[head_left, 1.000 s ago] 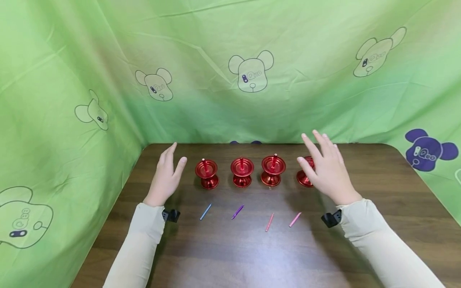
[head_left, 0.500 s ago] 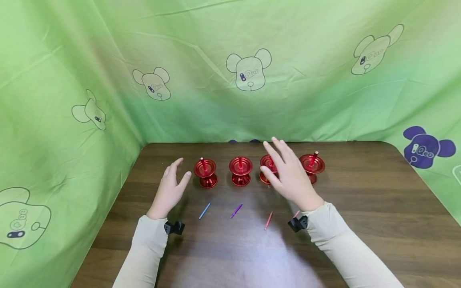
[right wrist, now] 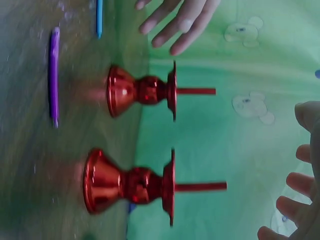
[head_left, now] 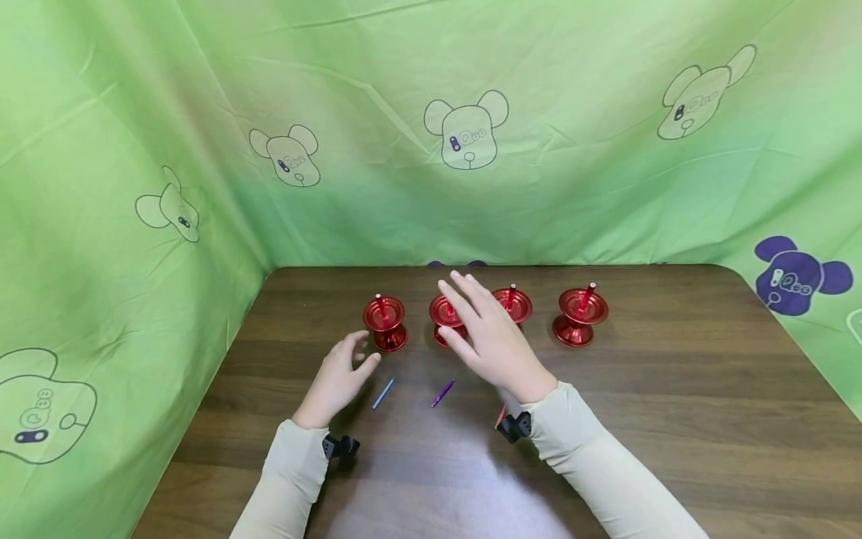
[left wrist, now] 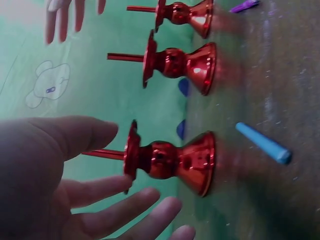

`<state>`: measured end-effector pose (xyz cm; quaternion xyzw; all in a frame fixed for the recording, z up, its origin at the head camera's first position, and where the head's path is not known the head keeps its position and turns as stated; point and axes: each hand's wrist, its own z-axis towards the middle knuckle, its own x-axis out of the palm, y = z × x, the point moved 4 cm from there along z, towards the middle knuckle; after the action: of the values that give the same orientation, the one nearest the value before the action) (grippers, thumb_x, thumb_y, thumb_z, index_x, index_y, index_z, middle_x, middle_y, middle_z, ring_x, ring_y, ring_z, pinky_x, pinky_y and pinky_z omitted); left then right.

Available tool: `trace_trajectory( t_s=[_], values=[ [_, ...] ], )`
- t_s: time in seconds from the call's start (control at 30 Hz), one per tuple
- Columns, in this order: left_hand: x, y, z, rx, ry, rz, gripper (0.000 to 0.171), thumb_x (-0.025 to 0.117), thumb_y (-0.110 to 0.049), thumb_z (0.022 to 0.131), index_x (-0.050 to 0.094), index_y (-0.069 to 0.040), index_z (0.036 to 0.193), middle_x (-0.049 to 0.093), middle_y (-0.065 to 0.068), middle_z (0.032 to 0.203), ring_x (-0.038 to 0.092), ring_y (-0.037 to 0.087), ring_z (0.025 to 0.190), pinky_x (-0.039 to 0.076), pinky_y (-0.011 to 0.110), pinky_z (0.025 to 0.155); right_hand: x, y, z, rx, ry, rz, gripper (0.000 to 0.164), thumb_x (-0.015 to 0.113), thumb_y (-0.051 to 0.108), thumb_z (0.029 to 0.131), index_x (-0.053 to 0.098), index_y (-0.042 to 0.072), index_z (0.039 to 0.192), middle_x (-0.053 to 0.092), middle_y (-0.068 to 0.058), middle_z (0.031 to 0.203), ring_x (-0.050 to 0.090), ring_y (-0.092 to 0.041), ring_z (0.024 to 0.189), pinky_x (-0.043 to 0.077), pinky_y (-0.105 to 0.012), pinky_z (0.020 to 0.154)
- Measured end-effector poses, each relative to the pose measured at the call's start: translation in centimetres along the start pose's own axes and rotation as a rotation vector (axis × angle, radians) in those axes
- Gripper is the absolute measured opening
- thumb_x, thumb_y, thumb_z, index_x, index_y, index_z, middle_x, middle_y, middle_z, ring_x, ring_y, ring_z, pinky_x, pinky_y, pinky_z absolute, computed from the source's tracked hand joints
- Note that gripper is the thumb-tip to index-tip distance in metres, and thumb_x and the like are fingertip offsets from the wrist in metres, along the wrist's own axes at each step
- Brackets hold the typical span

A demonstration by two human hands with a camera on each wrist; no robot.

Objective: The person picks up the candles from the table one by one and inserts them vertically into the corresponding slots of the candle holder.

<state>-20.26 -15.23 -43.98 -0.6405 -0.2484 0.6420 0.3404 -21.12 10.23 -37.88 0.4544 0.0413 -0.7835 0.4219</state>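
Note:
My left hand (head_left: 337,382) hovers with fingers spread and slightly bent, empty, just left of a thin blue candle (head_left: 383,394). Beyond it stands the leftmost red metal candle holder (head_left: 390,338), a footed dish with an upright tube; in the left wrist view its stem part (left wrist: 162,159) shows beyond my fingers. My right hand (head_left: 494,340), also empty with fingers extended, is raised and partly covers the second holder (head_left: 439,308) and the third holder (head_left: 517,303). A purple candle (head_left: 442,394) lies below its fingertips. A salmon candle (head_left: 501,413) is partly hidden by the right wrist.
The rightmost red candle holder (head_left: 575,329) stands at the end of the row. All this is on a brown wooden table (head_left: 694,389). Green printed cloth (head_left: 377,195) hangs behind and to the left. Each wrist carries a small black camera (head_left: 341,448).
My right hand has swept left from the rightmost holder to the middle ones, its arm now hiding the pink candle. My left hand has come nearer and rightward, toward the blue candle, its fingers bending.

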Motion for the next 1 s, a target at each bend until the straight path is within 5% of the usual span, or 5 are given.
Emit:
trace_trajectory(
  t_s=[0.3, 0.7, 1.0],
  values=[
    [1.8, -0.1, -0.4, 0.073, 0.116, 0.053, 0.037, 0.068, -0.01, 0.095, 0.061, 0.003, 0.13, 0.067, 0.02, 0.121, 0.068, 0.032, 0.099, 0.055, 0.049, 0.092, 2.3, 1.5, 0.8, -0.005, 0.119, 0.02, 0.065, 0.06, 0.033, 0.102, 0.036, 0.008, 0.157, 0.032, -0.014, 0.163, 0.026, -0.033, 0.151, 0.025, -0.053, 0.12],
    [3.0, 0.1, -0.3, 0.123, 0.139, 0.186, 0.029, 0.078, 0.0, 0.084, 0.069, 0.002, 0.112, 0.07, 0.012, 0.101, 0.066, 0.026, 0.087, 0.057, 0.043, 0.082, 5.4, 2.8, 1.9, -0.012, 0.242, 0.005, 0.062, 0.052, 0.037, 0.105, 0.037, 0.004, 0.156, 0.034, -0.014, 0.162, 0.025, -0.031, 0.152, 0.026, -0.052, 0.12],
    [3.2, 0.0, -0.2, 0.148, 0.143, 0.262, 0.023, 0.081, -0.002, 0.082, 0.07, 0.001, 0.102, 0.063, 0.007, 0.087, 0.059, 0.021, 0.08, 0.054, 0.038, 0.076, 7.0, 2.8, 2.4, 0.026, 0.347, -0.071, 0.065, 0.049, 0.043, 0.106, 0.035, 0.004, 0.157, 0.031, -0.011, 0.164, 0.023, -0.027, 0.153, 0.016, -0.043, 0.124]
  ],
)
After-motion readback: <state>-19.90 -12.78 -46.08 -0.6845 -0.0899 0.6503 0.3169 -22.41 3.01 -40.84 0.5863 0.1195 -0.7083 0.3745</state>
